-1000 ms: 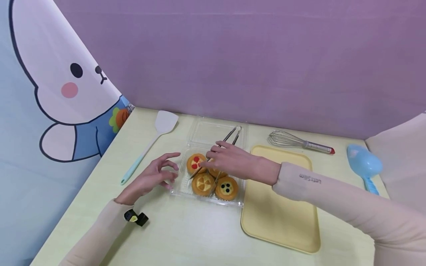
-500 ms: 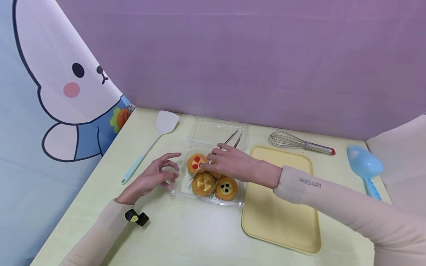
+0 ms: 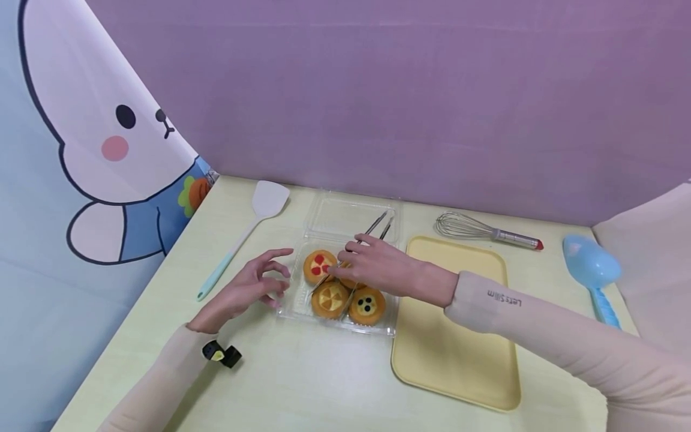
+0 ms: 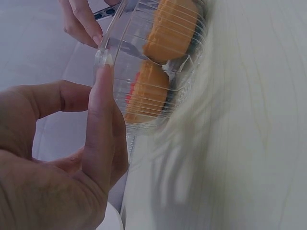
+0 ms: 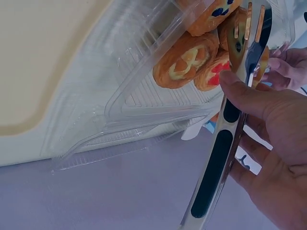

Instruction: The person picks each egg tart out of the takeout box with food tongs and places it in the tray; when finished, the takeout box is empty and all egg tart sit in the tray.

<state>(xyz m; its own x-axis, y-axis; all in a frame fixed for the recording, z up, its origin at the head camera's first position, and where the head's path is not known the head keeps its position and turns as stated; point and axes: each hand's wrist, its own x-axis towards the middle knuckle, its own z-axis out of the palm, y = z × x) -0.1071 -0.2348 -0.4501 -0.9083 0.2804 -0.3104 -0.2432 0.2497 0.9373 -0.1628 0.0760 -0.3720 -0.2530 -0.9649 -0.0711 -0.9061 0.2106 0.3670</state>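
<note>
Tongs (image 5: pixel 211 172) sit pinched between thumb and fingers of the right hand (image 5: pixel 273 127). Right wrist view adds forked tips and dark inlays in the handle, neither clear from the head view; it also shows a fourth tart (image 5: pixel 168 67), mostly behind the right hand from above. Left wrist view gives the clear container (image 3: pixel 299 300) from the side, ribbed wall and tart flanks visible.

Position: head view puts the tips low and left of the right hand, either side of the wedge-topped tart (image 3: pixel 329 304), in the container's front left. Red-topped tart (image 3: pixel 317 264) lies behind it, dark-dotted tart (image 3: pixel 367 307) to its right. Left hand (image 3: pixel 251 285): fingers spread and loosely bent at the container's left edge.

Hard to make out: whether the tips touch the tart; whether the left fingertips press the rim. Left wrist view cuts off the right hand at the top edge.
</note>
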